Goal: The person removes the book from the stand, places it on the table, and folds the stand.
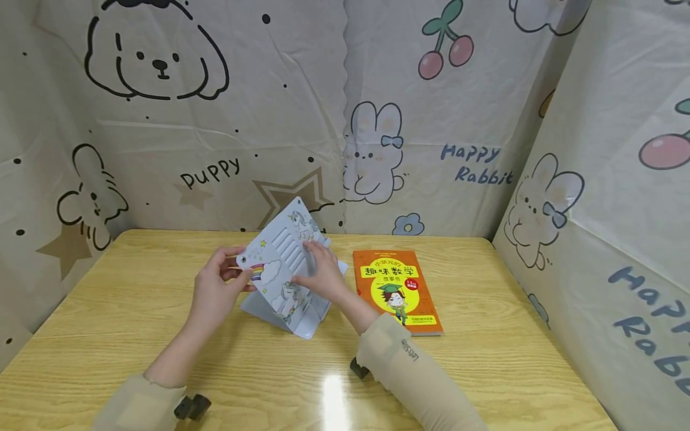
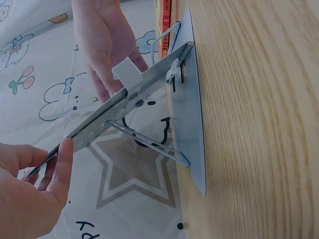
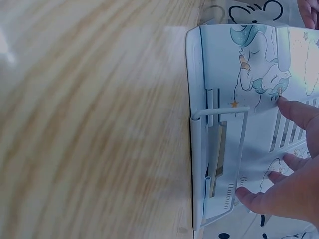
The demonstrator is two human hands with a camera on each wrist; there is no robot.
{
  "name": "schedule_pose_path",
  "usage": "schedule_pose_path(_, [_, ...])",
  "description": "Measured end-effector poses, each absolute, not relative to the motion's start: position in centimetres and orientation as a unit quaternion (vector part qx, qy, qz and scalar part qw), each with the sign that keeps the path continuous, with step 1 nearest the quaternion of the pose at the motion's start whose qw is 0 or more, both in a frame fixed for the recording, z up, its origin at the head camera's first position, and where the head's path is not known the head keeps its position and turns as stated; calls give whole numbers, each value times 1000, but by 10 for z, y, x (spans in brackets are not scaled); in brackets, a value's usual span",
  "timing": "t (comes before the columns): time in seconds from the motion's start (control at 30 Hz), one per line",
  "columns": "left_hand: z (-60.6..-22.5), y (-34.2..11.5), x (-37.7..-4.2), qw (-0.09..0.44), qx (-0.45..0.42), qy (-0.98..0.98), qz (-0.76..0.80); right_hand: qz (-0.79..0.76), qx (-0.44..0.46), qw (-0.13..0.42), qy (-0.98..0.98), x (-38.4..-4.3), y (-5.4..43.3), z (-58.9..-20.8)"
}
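A white metal book stand (image 1: 279,276) with unicorn and rainbow prints stands on the table, its slotted back plate leaning. My left hand (image 1: 212,290) pinches the plate's left corner between thumb and fingers, which the left wrist view shows edge-on. Spread across the printed front are the fingers of my right hand (image 3: 294,186), touching it without curling round it. Underneath, a wire prop (image 2: 149,143) links the back plate to the flat base (image 2: 188,124). A wire page holder (image 3: 241,144) runs along the lower front edge.
An orange book (image 1: 372,293) with a cartoon graduate on its cover lies right of the stand. The wooden table (image 1: 135,299) ends at printed cloth walls (image 1: 302,120) behind and at both sides.
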State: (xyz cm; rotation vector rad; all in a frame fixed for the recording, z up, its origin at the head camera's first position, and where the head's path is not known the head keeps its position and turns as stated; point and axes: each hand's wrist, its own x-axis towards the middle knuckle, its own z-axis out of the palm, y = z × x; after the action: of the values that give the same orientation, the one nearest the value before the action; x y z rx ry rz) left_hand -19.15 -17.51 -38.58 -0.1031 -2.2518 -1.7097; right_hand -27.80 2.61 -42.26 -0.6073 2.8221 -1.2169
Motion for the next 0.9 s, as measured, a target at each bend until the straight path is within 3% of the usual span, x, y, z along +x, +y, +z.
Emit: schedule_pose_path(0.9, [-384,-166,-183,161,-36,-786,-596,-356,-264,18,896,-292,39,-423])
